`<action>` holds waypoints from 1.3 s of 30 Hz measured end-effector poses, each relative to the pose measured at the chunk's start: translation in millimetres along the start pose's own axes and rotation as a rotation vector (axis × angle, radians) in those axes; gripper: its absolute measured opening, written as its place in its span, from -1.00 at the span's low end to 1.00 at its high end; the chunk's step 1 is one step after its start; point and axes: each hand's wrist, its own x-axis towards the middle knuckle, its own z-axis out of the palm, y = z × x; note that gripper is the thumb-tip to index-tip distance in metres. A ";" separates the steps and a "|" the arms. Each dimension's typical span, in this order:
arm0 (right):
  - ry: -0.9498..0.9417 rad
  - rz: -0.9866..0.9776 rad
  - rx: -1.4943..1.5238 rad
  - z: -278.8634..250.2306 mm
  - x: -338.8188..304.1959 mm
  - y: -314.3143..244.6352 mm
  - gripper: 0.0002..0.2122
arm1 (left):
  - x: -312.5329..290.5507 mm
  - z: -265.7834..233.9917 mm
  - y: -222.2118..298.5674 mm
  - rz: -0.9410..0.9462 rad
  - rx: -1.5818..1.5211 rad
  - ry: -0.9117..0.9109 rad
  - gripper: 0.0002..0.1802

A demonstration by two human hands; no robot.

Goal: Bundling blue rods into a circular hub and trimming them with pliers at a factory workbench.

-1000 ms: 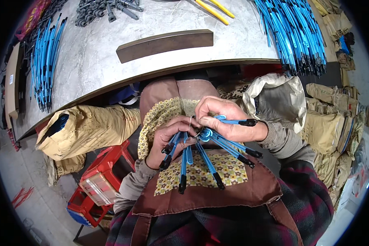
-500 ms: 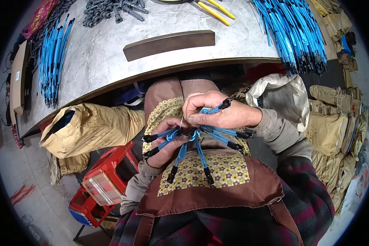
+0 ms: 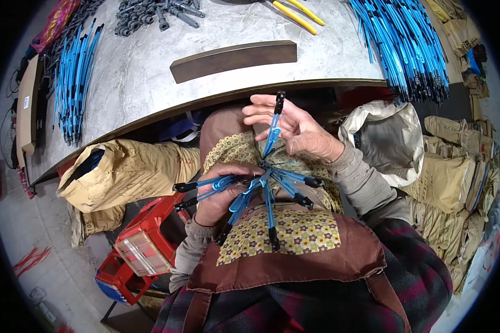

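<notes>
Above my lap, several thin blue ribs point(image 3: 270, 202) with black ends spread out like spokes from a small dark hub, resembling part of an umbrella frame. My left hand point(image 3: 219, 191) is closed around that hub, which its fingers partly hide. One blue rib point(image 3: 273, 130) points up and away, toward the table. Right beside that rib, my right hand point(image 3: 308, 130) has its fingers stretched out and apart, gripping nothing; whether it touches the rib I cannot tell. Under the ribs lies my brown apron point(image 3: 316, 266) with a flowered patch.
On the grey table point(image 3: 133, 83) lie a dark curved bar point(image 3: 233, 60), grey plastic parts point(image 3: 136, 16), yellow-handled pliers point(image 3: 297, 16) and blue rib bundles point(image 3: 400, 50) left and right. A tan sack point(image 3: 144, 172), red stools point(image 3: 144, 247) and an open white sack point(image 3: 383, 139) flank me.
My right hand has opened from a pinch at the hub and drawn back to the right. One rib has swung from the right to point up. The ribs have turned a little.
</notes>
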 end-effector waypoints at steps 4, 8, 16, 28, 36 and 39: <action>-0.117 0.155 -0.093 -13.0 2.8 12.3 -0.52 | 1.3 -12.0 7.7 0.047 0.114 -0.087 -0.76; -0.098 0.365 -0.173 -3.0 6.0 21.0 -0.67 | -0.5 -19.0 11.8 0.047 0.186 -0.038 -0.79; -0.147 0.236 -0.237 4.3 4.4 26.2 -0.84 | 2.1 -6.8 16.0 0.091 0.178 -0.054 -0.84; -0.315 0.144 -0.388 23.4 0.0 -2.6 -0.89 | -8.0 5.8 26.6 0.045 0.410 -0.097 -0.86; -0.271 0.373 -0.255 26.3 -5.1 -8.1 -0.90 | -5.8 9.9 23.8 0.088 0.479 -0.168 -0.84; -0.245 0.392 -0.261 29.0 -7.3 -8.5 -0.91 | -5.3 11.0 23.5 0.094 0.503 -0.180 -0.83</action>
